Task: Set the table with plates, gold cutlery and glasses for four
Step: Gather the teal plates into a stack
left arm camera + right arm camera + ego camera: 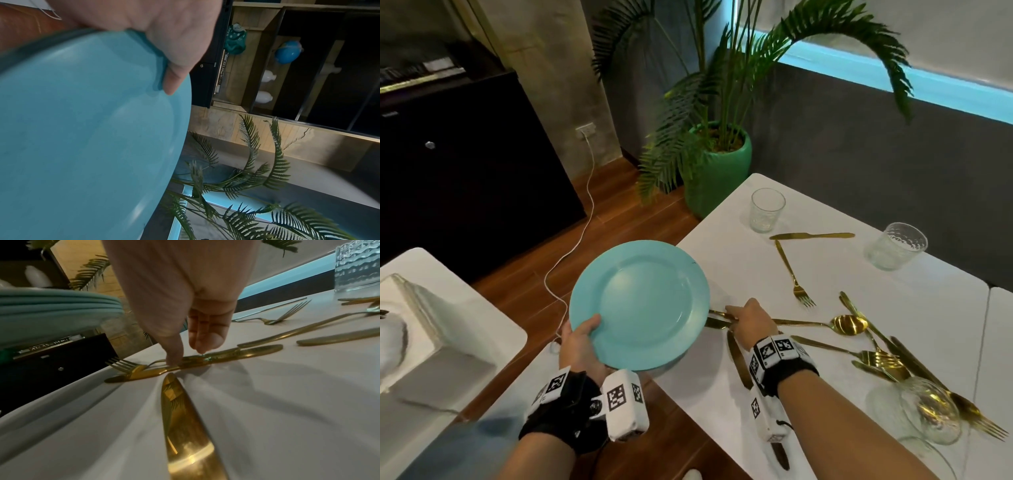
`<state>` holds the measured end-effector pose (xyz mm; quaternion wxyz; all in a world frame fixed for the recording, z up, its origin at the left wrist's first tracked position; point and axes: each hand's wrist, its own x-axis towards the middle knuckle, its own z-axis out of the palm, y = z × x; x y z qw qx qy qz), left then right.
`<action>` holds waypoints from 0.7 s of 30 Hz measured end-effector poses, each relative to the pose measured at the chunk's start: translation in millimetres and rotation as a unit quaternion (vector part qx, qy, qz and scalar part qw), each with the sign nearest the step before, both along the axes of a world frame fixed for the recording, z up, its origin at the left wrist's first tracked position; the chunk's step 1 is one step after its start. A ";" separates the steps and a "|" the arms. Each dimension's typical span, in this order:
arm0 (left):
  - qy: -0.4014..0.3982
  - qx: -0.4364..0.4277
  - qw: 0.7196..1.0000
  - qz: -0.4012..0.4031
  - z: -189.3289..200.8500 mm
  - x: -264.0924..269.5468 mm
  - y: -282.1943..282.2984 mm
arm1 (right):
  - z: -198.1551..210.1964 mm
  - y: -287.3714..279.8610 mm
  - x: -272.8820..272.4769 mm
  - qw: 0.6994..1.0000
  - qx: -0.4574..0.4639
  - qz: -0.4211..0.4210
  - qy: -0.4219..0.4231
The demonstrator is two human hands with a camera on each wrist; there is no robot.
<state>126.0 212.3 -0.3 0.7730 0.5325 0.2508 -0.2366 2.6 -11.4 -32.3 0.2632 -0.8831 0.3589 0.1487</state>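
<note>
My left hand grips the near rim of a stack of teal plates, thumb on top, held just above the left edge of the white table. The left wrist view shows the thumb on the plate. My right hand reaches down to a gold fork lying on a gold knife; thumb and fingertips pinch at the fork's handle. Another gold knife lies under the wrist. More gold cutlery, a spoon and two upright glasses are scattered on the table.
A glass on its side lies over cutlery at the near right. A potted palm stands off the table's far corner. A dark cabinet and a second white table are on the left, with a white cable on the wooden floor.
</note>
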 end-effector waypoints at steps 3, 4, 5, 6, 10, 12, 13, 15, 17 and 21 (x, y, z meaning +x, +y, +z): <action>0.002 0.000 1.000 -0.011 -3.0 2.0 -5.3 | -4.4 -4.0 -0.1 1.000 0.002 -0.008 0.001; 0.006 0.000 1.000 -0.011 -3.9 2.7 -7.5 | -5.3 -6.8 -1.2 1.000 0.005 -0.018 0.003; 0.011 0.000 1.000 -0.012 -5.3 3.5 -9.8 | -5.4 -9.7 -2.7 1.000 0.008 -0.030 0.003; 0.016 0.002 1.000 -0.011 -7.4 4.4 -12.0 | -5.6 -12.7 -4.3 0.999 0.010 -0.043 0.003; 0.033 0.006 0.999 -0.001 -17.5 2.0 -20.9 | -5.2 -24.2 -16.9 0.994 0.013 -0.112 0.005; 0.040 0.005 0.999 -0.004 -23.3 -1.3 -25.1 | -6.3 -29.6 -25.2 0.989 0.011 -0.145 0.004; 0.044 0.009 0.999 -0.009 -27.0 -3.3 -27.7 | -6.6 -31.4 -29.4 0.988 0.009 -0.156 0.009; 0.048 0.026 0.998 -0.009 -32.7 -8.0 -33.5 | -6.8 -34.3 -37.0 0.984 0.006 -0.174 0.022; 0.053 0.035 0.998 -0.010 -38.7 -12.6 -39.4 | -5.9 -36.8 -43.6 0.981 0.006 -0.193 0.033; 0.052 0.068 0.996 -0.023 -52.7 -17.9 -47.7 | -3.6 -40.3 -52.6 0.975 -0.002 -0.215 0.058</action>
